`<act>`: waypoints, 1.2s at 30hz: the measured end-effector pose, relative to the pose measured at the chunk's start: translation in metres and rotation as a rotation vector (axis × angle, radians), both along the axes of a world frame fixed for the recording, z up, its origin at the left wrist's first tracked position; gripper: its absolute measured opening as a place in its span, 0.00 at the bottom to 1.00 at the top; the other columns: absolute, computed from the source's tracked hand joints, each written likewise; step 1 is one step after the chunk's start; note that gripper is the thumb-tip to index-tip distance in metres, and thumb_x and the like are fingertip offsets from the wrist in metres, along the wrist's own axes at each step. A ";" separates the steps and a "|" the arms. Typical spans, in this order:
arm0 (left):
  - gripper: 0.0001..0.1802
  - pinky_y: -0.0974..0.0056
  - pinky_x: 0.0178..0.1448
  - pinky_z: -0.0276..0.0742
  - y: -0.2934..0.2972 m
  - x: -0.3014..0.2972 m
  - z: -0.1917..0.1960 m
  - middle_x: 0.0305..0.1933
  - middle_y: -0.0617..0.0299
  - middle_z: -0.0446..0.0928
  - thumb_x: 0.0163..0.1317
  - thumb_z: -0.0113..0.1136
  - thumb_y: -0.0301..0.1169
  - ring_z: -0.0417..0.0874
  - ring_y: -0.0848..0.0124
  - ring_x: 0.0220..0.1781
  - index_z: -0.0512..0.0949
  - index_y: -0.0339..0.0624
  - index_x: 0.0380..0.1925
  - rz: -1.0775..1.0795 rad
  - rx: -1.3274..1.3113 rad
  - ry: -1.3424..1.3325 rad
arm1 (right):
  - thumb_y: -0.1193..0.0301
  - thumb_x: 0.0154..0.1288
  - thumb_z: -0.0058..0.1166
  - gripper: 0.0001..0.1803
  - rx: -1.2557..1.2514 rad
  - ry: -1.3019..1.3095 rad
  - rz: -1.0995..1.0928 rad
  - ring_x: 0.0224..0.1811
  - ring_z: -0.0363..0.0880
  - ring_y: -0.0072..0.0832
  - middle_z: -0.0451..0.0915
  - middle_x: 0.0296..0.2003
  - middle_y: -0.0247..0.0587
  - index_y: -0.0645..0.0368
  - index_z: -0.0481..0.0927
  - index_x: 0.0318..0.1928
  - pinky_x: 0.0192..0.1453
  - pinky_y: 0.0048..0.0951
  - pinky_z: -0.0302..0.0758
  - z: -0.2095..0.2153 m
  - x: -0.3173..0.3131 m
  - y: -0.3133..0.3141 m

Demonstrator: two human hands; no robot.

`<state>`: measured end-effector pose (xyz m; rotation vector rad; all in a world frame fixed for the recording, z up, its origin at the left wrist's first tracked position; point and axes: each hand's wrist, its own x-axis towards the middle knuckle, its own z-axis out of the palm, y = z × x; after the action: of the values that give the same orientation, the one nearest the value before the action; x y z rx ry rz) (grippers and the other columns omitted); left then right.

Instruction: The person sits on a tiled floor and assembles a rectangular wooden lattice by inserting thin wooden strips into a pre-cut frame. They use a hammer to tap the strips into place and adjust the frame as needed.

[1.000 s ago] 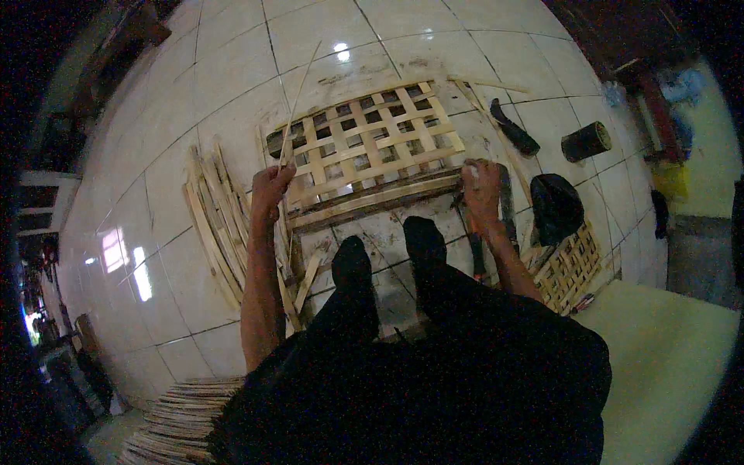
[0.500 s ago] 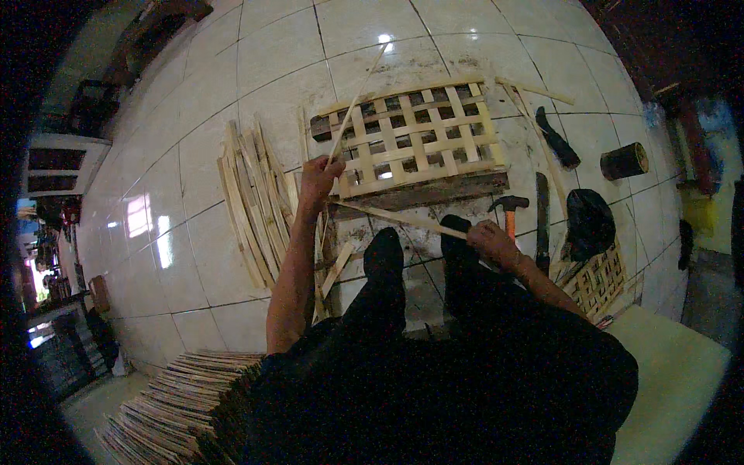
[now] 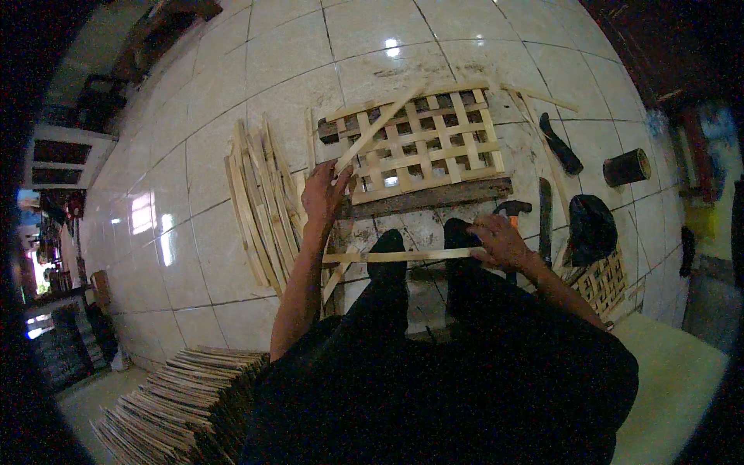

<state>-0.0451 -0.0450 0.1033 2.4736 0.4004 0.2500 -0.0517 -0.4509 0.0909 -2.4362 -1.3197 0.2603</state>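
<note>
My left hand (image 3: 324, 194) pinches the lower end of a pale bamboo strip (image 3: 380, 129), which slants up and away across a woven lattice panel (image 3: 422, 142). My right hand (image 3: 500, 242) grips one end of a second bamboo strip (image 3: 411, 255), held level across my shins and reaching to my left forearm. The lattice is made of crossed flat strips with square gaps. It lies over a dark wooden board (image 3: 434, 198), whose near edge shows. A hammer (image 3: 513, 209) with an orange handle lies just beyond my right hand, partly hidden by it.
Loose strips (image 3: 260, 205) lie to the left, and a thick stack of strips (image 3: 167, 395) at the lower left. On the right are a long dark blade (image 3: 545, 217), a dark curved tool (image 3: 559, 145), a dark cylinder (image 3: 626, 168), a black bag (image 3: 593, 229) and another lattice (image 3: 604, 280).
The strip in my right hand has swung from a slant near the board to level across my shins. The left strip has turned its flat side up and tilted rightward over the lattice.
</note>
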 end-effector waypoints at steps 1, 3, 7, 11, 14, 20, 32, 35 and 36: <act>0.18 0.57 0.40 0.76 -0.002 -0.005 0.003 0.36 0.52 0.81 0.59 0.63 0.45 0.83 0.57 0.36 0.81 0.43 0.40 -0.001 -0.002 -0.064 | 0.66 0.63 0.55 0.23 0.039 -0.045 -0.084 0.52 0.72 0.47 0.72 0.51 0.51 0.57 0.70 0.57 0.57 0.44 0.70 0.000 0.004 0.005; 0.16 0.58 0.40 0.76 -0.007 -0.012 0.005 0.37 0.53 0.81 0.60 0.62 0.43 0.83 0.57 0.35 0.81 0.43 0.40 -0.065 -0.026 -0.129 | 0.62 0.67 0.52 0.23 0.256 0.077 -0.448 0.51 0.73 0.44 0.73 0.50 0.51 0.59 0.69 0.58 0.55 0.42 0.70 -0.014 0.017 0.016; 0.14 0.59 0.39 0.76 -0.012 -0.029 0.009 0.36 0.55 0.81 0.60 0.62 0.40 0.83 0.58 0.35 0.82 0.43 0.39 -0.257 0.002 -0.074 | 0.59 0.71 0.48 0.22 0.763 0.595 -0.917 0.48 0.75 0.31 0.75 0.46 0.46 0.59 0.69 0.57 0.50 0.34 0.73 0.010 0.058 0.051; 0.13 0.57 0.37 0.76 -0.022 -0.038 0.004 0.32 0.56 0.80 0.58 0.63 0.38 0.82 0.57 0.34 0.82 0.44 0.39 -0.382 0.001 -0.046 | 0.58 0.72 0.48 0.20 0.867 0.627 -1.087 0.40 0.76 0.21 0.77 0.38 0.37 0.59 0.69 0.54 0.43 0.26 0.74 -0.019 0.067 0.035; 0.13 0.57 0.36 0.76 -0.017 -0.043 -0.007 0.30 0.56 0.80 0.61 0.60 0.40 0.82 0.57 0.32 0.82 0.43 0.38 -0.527 0.126 -0.085 | 0.59 0.71 0.50 0.17 0.852 0.582 -1.176 0.34 0.75 0.20 0.77 0.32 0.34 0.59 0.70 0.51 0.39 0.24 0.74 -0.025 0.060 0.026; 0.17 0.55 0.36 0.74 -0.025 -0.042 0.001 0.25 0.52 0.78 0.65 0.56 0.43 0.80 0.55 0.28 0.81 0.40 0.30 -0.510 -0.219 0.435 | 0.63 0.70 0.52 0.14 0.809 0.774 -1.143 0.28 0.75 0.19 0.77 0.27 0.33 0.63 0.76 0.43 0.36 0.25 0.76 -0.012 0.038 0.013; 0.21 0.53 0.38 0.73 0.009 0.013 -0.066 0.34 0.46 0.80 0.60 0.62 0.40 0.80 0.53 0.35 0.77 0.29 0.41 0.012 -0.122 -0.123 | 0.67 0.72 0.45 0.13 0.760 0.628 -0.997 0.28 0.74 0.22 0.77 0.25 0.35 0.64 0.78 0.38 0.33 0.28 0.73 -0.041 0.045 -0.005; 0.22 0.58 0.35 0.74 0.011 0.026 -0.045 0.34 0.49 0.81 0.57 0.65 0.37 0.80 0.62 0.32 0.77 0.29 0.43 0.024 -0.662 0.214 | 0.67 0.73 0.45 0.13 0.775 0.697 -1.061 0.27 0.74 0.23 0.77 0.25 0.35 0.64 0.78 0.38 0.33 0.28 0.73 -0.018 0.042 0.000; 0.20 0.60 0.35 0.74 0.015 0.028 -0.046 0.33 0.53 0.80 0.57 0.65 0.37 0.79 0.65 0.32 0.77 0.30 0.42 0.024 -0.556 0.171 | 0.66 0.72 0.47 0.13 0.770 0.740 -1.067 0.27 0.74 0.23 0.77 0.25 0.35 0.64 0.78 0.39 0.33 0.27 0.73 -0.029 0.048 -0.003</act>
<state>-0.0167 -0.0303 0.0578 1.9470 0.4944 -0.0626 -0.0039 -0.4540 0.0615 -1.7389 0.2408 0.2445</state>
